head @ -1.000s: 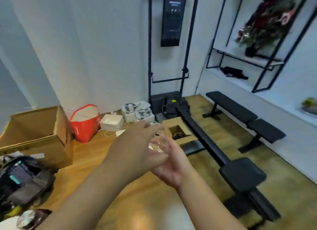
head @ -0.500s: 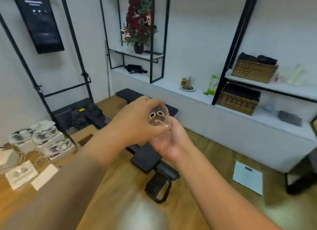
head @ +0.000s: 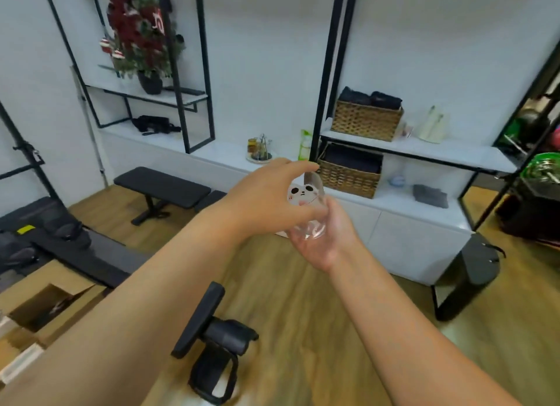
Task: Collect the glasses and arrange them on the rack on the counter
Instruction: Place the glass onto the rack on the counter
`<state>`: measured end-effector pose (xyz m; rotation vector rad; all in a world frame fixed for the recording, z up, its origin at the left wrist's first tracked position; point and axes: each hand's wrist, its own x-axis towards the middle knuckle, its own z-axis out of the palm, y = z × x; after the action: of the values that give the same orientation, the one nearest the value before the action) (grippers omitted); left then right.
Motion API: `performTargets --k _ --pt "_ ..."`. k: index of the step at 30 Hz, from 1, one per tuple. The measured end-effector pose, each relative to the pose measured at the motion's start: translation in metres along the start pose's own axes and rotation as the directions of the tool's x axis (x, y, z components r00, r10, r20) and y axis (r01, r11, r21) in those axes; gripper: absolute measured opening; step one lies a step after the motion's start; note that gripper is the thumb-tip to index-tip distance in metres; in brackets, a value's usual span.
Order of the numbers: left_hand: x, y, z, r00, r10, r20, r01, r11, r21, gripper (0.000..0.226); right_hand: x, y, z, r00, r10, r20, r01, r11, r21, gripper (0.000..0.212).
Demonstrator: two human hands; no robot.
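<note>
Below, bench [head: 163, 186] flanks glass [head: 307, 207], hands around.

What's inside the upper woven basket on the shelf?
Dark folded bundles, probably cloth, stick up above the rim of the upper woven basket on the white shelf. The woven wall covers everything lower down, so what lies beneath them cannot be seen.

Person, head-camera view: two forearms and two hands visible, entering from the lower edge. Left hand [head: 266, 202]: bare, no glove, ring or watch seen. Right hand [head: 325, 239]: bare, no glove or ring seen. Both forearms bare up to the frame edge; no sleeve, cuff, strap or bracelet in view. Nails short, unpainted where visible. Slight motion blur.
</note>
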<state>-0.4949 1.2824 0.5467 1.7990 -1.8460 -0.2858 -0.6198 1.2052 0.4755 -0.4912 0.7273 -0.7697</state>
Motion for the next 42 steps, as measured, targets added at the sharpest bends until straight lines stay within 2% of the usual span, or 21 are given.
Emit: performTargets --k 4,7,10,19,24,28,30,33,37,42 --pt "0.09 -0.03 0.01 1.0 -0.008 0.0 0.008 0.97 -0.242 0.043 0.074 -0.044 0.003 0.993 -0.066 -0.099 0.059 0.996 -0.066 0.039" --pt "0.172 -0.056 0.011 0.998 0.0 -0.062 -0.02 0.947 -0.319 0.046 0.132 -0.087 0.01 0.987 -0.115 -0.113 0.107 0.992 -0.073 0.043" --pt "0.246 -0.087 0.018 0.99 -0.096 -0.104 0.048 0.92 -0.388 0.052 0.183 -0.127 0.016 0.976 -0.169 -0.14 0.157 0.983 -0.091 0.045" --pt "0.436 -0.189 0.045 0.957 -0.234 -0.172 0.151 0.907 -0.394 0.053 0.374 -0.236 0.032 0.937 -0.338 -0.084 0.312 0.922 -0.228 0.046" --pt "0.537 -0.24 0.053 0.934 -0.287 -0.214 0.223 0.934 -0.278 0.048 0.488 -0.288 0.041 0.934 -0.352 -0.069 0.316 0.899 -0.303 0.046" --pt "0.609 -0.278 0.049 0.892 -0.368 -0.261 0.301 0.917 -0.263 0.041 0.574 -0.328 0.06 0.928 -0.372 -0.03 0.329 0.854 -0.403 0.043" --pt "0.637 -0.296 0.049 0.883 -0.377 -0.278 0.311 0.916 -0.253 0.039 0.611 -0.345 0.07 0.907 -0.42 -0.01 0.365 0.8 -0.476 0.034" --pt "0.676 -0.325 0.048 0.875 -0.379 -0.301 0.308 0.916 -0.257 0.037 0.664 -0.359 0.083 0.852 -0.52 0.07 0.46 0.676 -0.576 0.035" --pt "0.727 -0.378 0.05 0.88 -0.377 -0.291 0.303 0.915 -0.268 0.033 0.737 -0.362 0.101 0.737 -0.64 0.22 0.571 0.413 -0.709 0.04" --pt "0.797 -0.466 0.05 0.895 -0.37 -0.248 0.3 0.912 -0.278 0.032 0.834 -0.351 0.133 0.653 -0.653 0.384 0.593 0.125 -0.795 0.043"
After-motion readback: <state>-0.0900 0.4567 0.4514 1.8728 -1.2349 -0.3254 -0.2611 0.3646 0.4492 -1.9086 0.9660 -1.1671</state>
